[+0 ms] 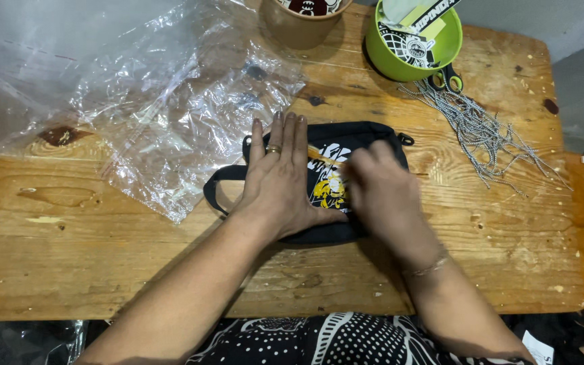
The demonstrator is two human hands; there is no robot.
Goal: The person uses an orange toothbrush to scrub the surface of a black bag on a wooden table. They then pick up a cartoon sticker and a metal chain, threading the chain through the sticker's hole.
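Black pouch (366, 138) lies flat mid-bench (69, 243), not yet in the clear plastic bags (170, 115) at 10 o'clock. Left hand (280, 182) pressed palm-down on it, fingers straight, slightly apart. Right hand (383, 192) blurred over the pouch's printed front; finger state unclear. Green bowl (410, 40) at 1 o'clock.

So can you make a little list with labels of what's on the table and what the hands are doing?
surface: worn wooden table
left hand: flat on small black fabric pouch with white and yellow print
right hand: blurred, on the pouch's right side
left of pouch: crinkled clear plastic bags
far edge: brown cup, green bowl
right: black-and-white cords
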